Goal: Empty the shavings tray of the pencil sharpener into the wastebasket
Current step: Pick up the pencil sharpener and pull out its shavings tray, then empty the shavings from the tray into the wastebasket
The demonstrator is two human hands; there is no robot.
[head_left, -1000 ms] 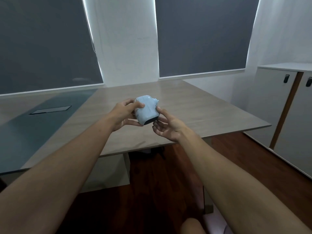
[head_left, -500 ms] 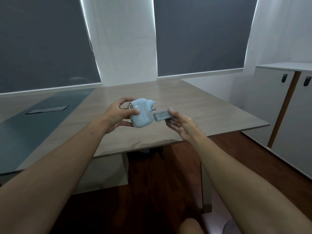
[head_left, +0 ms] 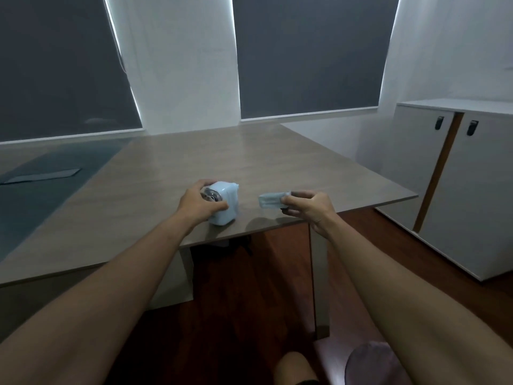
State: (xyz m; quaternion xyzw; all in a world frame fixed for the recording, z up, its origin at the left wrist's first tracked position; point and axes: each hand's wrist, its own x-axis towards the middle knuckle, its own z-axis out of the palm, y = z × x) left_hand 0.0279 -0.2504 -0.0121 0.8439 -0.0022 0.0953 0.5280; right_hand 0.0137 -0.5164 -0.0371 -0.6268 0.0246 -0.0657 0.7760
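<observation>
- Head view showed the small pale-blue plastic pencil sharpener (head_left: 222, 204) resting on the grey wood-grain surface (head_left: 277, 162) near its front edge, with the left hand (head_left: 198, 202) wrapped over its metal-faced end, fingers closed on the body.
- The right hand (head_left: 311, 207) pinched one end of the shallow translucent grey shavings tray (head_left: 270, 200) between thumb and fingers; the tray was held roughly level above the surface, near the front right corner, apart from the sharpener.
- The tray looked light, thin-walled and rigid, so a gentle pinch at the short end or both long sides would probably do; squeezing hard could flex it.
- Its smooth plastic might slip, and tilting could spill loose shavings, so keeping it level until over the wastebasket seemed wise.
- No wastebasket was in view.
</observation>
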